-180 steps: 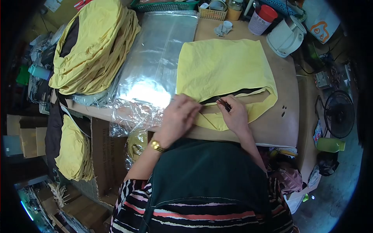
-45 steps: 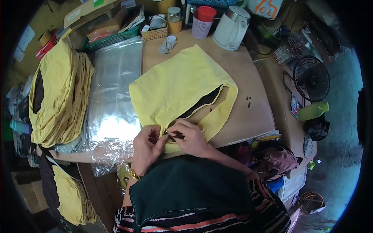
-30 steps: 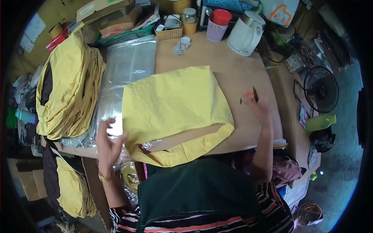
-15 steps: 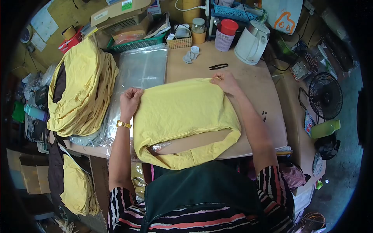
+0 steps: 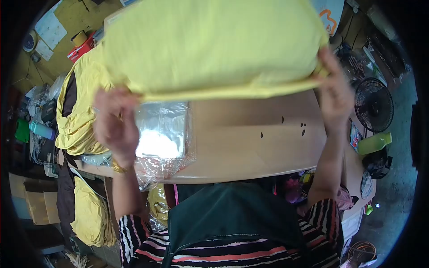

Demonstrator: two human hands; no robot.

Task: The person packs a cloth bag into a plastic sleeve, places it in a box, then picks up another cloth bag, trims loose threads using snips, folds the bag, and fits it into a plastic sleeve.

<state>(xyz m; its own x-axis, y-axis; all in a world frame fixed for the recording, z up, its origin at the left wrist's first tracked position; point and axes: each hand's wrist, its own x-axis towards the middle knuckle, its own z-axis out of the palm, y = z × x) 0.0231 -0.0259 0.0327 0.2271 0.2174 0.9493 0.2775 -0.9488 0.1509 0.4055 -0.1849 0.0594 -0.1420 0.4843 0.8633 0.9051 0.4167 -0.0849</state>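
Observation:
A yellow cloth piece [image 5: 214, 44] is raised above the far part of the table, stretched wide and blurred by motion. My left hand [image 5: 116, 116] grips its near left corner, with a gold watch on the wrist. At the near right corner, my right hand [image 5: 334, 89] has its fingers closed on the cloth edge. Below and beside my left hand lie clear plastic bags [image 5: 163, 134] on the table [image 5: 241, 152]. A pile of yellow cloth [image 5: 82, 120] with a dark brown patch stands just left of that hand.
Small dark specks [image 5: 303, 132] dot the table's right side. A black fan [image 5: 373, 105] and a green bottle [image 5: 375, 144] stand to the right. More folded yellow cloth [image 5: 89, 216] hangs at the lower left, near cardboard boxes [image 5: 40, 206]. The raised cloth hides the table's back.
Both hands have lifted the yellow cloth off the table and moved apart, pulling it wide. It now covers the kettle, cups and scissors at the back; the plastic bags are more exposed.

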